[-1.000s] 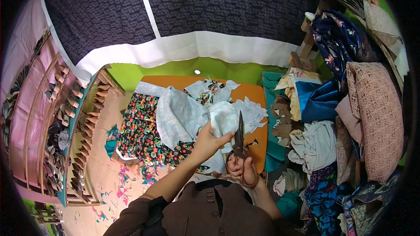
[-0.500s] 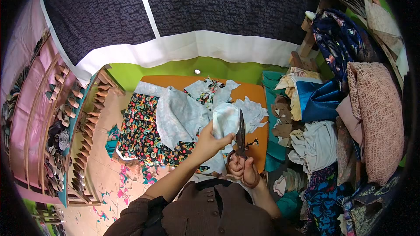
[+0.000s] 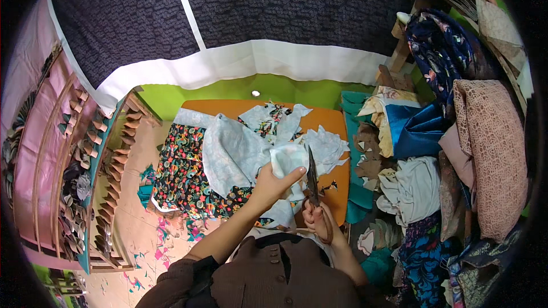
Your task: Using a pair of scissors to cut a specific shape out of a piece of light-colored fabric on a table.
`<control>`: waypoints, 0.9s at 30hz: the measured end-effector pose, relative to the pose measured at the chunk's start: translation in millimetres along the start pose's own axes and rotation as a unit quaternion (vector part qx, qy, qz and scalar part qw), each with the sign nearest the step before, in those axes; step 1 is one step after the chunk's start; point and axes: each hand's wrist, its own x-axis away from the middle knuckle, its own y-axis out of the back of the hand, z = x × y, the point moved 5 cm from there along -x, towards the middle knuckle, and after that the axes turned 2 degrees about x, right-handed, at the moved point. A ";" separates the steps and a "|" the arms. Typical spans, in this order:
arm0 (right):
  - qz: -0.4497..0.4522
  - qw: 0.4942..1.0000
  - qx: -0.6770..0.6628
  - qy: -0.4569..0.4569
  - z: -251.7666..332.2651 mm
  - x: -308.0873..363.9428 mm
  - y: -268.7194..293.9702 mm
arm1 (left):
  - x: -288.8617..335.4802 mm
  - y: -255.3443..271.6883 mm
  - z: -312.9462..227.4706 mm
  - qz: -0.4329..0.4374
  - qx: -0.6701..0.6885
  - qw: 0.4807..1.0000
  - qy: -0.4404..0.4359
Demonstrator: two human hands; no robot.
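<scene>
My left hand (image 3: 273,185) is closed on a small pale fabric piece (image 3: 289,161), thumb on top. In my right hand (image 3: 314,218) are large dark scissors (image 3: 312,174), their blades pointing away from me and looking closed. The blades stand just right of the pale piece; whether they touch it I cannot tell. Beneath and left of my left hand spreads a black fabric with a colourful print (image 3: 180,162), its pale back side (image 3: 231,151) folded up. Jagged pale offcuts (image 3: 325,147) lie to the right and at the far side.
Everything rests on an orange tabletop (image 3: 214,105). At the right are heaps of folded fabrics (image 3: 414,185) and a pink patterned roll (image 3: 491,154). Racks of shoe-shaped pieces (image 3: 111,182) stand at the left. Colourful scraps (image 3: 162,245) litter the floor. A dark curtain (image 3: 285,11) hangs behind.
My left hand and the pale piece have shifted slightly left and down. The scissors have also moved a little left, with the right fingers wrapped closer round the handles.
</scene>
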 end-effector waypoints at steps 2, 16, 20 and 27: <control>-0.020 1.000 0.018 0.005 -0.9 -0.7 2.4 | -2.9 -1.2 -0.1 -0.028 0.011 1.000 -0.011; 0.025 1.000 -0.009 -0.016 -7.7 -1.7 1.2 | -10.4 2.4 13.5 -0.021 -0.016 1.000 -0.016; 0.024 1.000 0.009 -0.005 -6.0 -3.0 0.7 | -9.9 3.8 11.5 -0.006 -0.028 1.000 -0.002; 0.026 0.999 -0.027 -0.036 -0.1 -0.7 -0.9 | -8.0 -1.8 12.2 0.024 -0.041 0.998 0.033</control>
